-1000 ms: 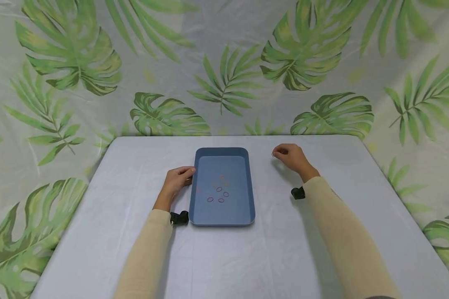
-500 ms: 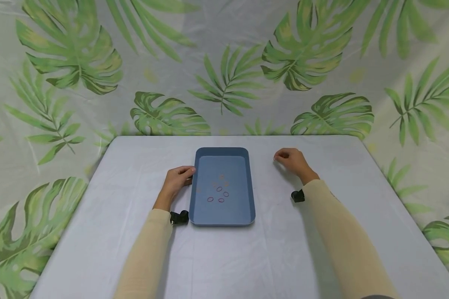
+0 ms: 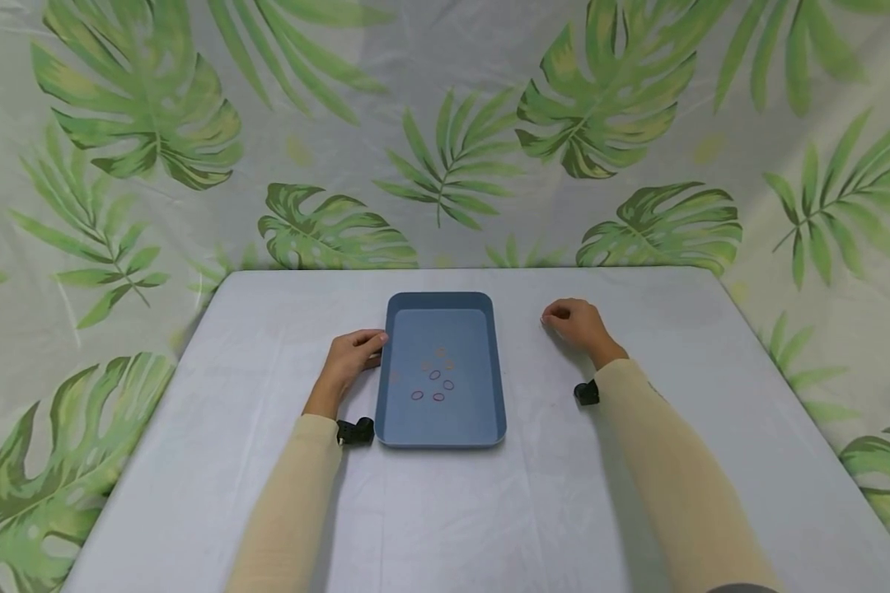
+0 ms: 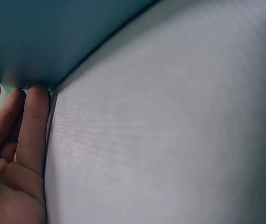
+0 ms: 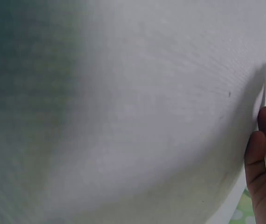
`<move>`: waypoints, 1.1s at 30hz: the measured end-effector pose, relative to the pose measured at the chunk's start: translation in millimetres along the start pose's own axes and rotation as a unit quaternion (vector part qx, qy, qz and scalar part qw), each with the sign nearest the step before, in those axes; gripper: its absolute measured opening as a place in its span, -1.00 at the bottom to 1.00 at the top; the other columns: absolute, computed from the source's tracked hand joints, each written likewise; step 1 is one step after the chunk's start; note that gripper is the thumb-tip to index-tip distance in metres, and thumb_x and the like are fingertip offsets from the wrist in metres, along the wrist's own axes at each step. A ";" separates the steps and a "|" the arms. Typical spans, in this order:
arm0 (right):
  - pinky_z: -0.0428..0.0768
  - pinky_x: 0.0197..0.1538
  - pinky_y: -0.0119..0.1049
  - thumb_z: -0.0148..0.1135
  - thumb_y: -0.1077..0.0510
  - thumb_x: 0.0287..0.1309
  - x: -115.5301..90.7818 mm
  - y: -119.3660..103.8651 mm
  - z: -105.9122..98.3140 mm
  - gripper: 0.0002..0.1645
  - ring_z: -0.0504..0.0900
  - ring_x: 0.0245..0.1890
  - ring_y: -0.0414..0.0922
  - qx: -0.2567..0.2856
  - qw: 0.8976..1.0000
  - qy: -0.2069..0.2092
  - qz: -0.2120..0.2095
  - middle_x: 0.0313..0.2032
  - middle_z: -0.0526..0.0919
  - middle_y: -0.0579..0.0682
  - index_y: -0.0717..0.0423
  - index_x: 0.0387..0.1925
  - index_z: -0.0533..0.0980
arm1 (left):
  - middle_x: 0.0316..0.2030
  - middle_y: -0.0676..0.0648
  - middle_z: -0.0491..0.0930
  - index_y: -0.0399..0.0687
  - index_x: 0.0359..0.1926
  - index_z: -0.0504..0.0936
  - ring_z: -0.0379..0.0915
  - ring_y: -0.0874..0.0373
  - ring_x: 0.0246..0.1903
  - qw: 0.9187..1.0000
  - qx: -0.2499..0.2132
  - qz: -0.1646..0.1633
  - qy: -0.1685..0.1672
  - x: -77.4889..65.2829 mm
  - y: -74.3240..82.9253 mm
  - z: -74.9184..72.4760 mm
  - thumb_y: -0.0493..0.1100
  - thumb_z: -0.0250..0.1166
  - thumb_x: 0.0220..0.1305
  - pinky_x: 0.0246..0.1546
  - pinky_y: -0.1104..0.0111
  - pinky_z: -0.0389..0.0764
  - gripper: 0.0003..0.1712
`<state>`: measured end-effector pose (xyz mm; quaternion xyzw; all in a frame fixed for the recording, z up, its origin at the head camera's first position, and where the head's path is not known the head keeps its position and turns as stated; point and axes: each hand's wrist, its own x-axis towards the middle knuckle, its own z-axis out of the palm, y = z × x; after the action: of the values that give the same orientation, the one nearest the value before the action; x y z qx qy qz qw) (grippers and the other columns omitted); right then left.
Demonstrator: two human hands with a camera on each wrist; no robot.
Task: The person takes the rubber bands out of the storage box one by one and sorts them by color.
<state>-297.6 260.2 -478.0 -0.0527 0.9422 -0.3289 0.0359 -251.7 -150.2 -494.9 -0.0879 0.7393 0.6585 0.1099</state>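
Note:
A blue rectangular tray [image 3: 475,420] lies on the white-covered table. My left hand [image 3: 348,360] holds its left side, thumb at the rim; in the left wrist view the fingers [image 4: 36,109] lie nearly straight against the outer wall. Inside the tray are several thin red rubber bands [image 3: 418,395] and several fainter orange ones [image 3: 440,352]. Right of the tray, my right hand [image 3: 577,323] is low over the cloth, thumb and index finger pinching a small red rubber band [image 3: 544,319], mostly hidden by the fingertips. The right wrist view shows only the other fingers [image 5: 255,147], beside the cloth.
White cloth [image 3: 445,527] covers the table on every side of the tray. A leaf-patterned curtain [image 3: 445,132] stands behind the table's far edge. Black wrist cameras [image 3: 355,432] sit on both wrists, the left one close to the tray's left wall.
My right hand has come slightly down and nearer with the rubber band, lower toward the table. The left hand and the tray have stayed in place.

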 end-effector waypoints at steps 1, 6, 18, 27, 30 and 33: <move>0.56 0.17 0.07 0.16 0.09 0.40 -0.1 -0.2 0.5 -0.70 0.56 0.06 0.15 -0.005 1.000 0.002 -0.002 0.02 0.64 0.26 0.21 -0.06 0.64 | 0.21 -0.26 0.55 -0.20 0.20 0.60 0.57 0.16 0.05 1.000 0.000 0.000 -0.001 0.1 -0.2 -0.2 -0.08 0.29 0.38 -0.01 0.42 0.73 -0.54; 0.55 0.18 0.10 0.17 0.10 0.38 -1.0 -0.5 3.8 -0.72 0.55 0.05 0.18 -0.019 1.000 0.012 -0.006 0.00 0.60 0.27 0.22 -0.09 0.65 | 0.21 -0.25 0.56 -0.20 0.20 0.60 0.56 0.13 0.08 1.000 0.001 0.000 0.001 -0.8 -0.2 0.3 -0.08 0.29 0.38 0.01 0.41 0.73 -0.55; 0.56 0.12 0.10 0.22 0.11 0.34 -2.4 -3.3 5.6 -0.74 0.54 0.00 0.18 -0.024 1.000 0.015 -0.005 -0.02 0.58 0.26 0.23 -0.13 0.67 | 0.22 -0.24 0.54 -0.20 0.21 0.59 0.52 0.02 0.18 1.000 0.000 0.004 -0.003 -1.0 -0.3 -0.5 -0.08 0.28 0.39 0.05 0.37 0.72 -0.55; 0.55 0.16 0.08 0.13 0.11 0.39 -1.0 -4.3 4.4 -0.71 0.52 0.04 0.16 -0.015 1.000 0.001 0.020 0.02 0.56 0.25 0.22 -0.07 0.64 | 0.21 -0.25 0.55 -0.21 0.21 0.59 0.54 0.06 0.14 1.000 0.001 0.000 -0.002 -0.4 0.4 -0.2 -0.09 0.27 0.39 0.02 0.40 0.72 -0.55; 0.56 0.14 0.07 0.12 0.09 0.40 -0.9 -7.7 4.7 -0.69 0.52 0.06 0.16 -0.008 1.000 -0.001 0.029 0.04 0.56 0.25 0.21 -0.04 0.63 | 0.22 -0.25 0.54 -0.22 0.22 0.58 0.51 0.03 0.17 1.000 0.004 0.002 -0.002 -0.9 1.3 -0.4 -0.09 0.26 0.41 0.05 0.38 0.72 -0.55; 0.59 0.09 0.03 0.12 0.08 0.40 -0.7 -13.7 5.8 -0.67 0.54 0.07 0.16 0.000 1.000 -0.008 0.029 0.07 0.57 0.25 0.21 -0.01 0.61 | 0.23 -0.26 0.52 -0.23 0.23 0.57 0.49 -0.01 0.21 1.000 0.007 0.004 -0.003 -1.6 2.2 -0.8 -0.09 0.24 0.42 0.08 0.36 0.71 -0.54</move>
<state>-295.3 246.1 -473.9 -0.0281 0.9431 -0.3270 0.0528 -250.8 -150.8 -492.3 -0.0826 0.7442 0.6537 0.1099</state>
